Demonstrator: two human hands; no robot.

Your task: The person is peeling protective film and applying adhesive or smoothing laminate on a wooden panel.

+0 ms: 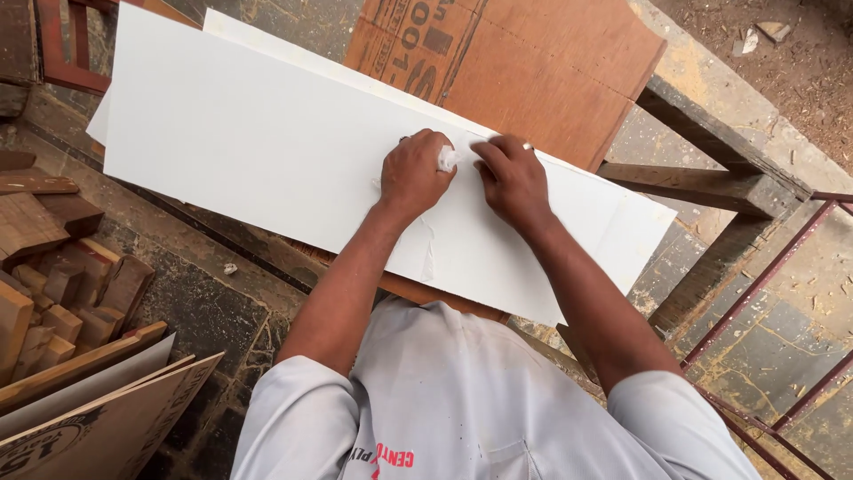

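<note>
- the left hand (414,173) is curled shut over a small white wad (447,158), maybe a rag or a bit of putty; the view is too small to tell which.
- the right hand (513,178) lies just beside it, fingers bent and pressed flat on the white board (249,142), fingertips touching the wad; it seems to grip nothing of its own.
- the board lies straight under both palms, a long smooth matt rectangle that runs well out past the left knuckles.
- faint smears and a raised streak show on the board below the left wrist, so the surface work looks partly done near the hands; the wide stretch beyond the left hand looks clean and untouched.
- beyond the fingertips lies a brown plywood sheet (533,62), flat with printed marks.
- far out from the left elbow sits a pile of rough wood offcuts (53,284).
- the rough wooden bench (711,142) shows past the right hand.
</note>
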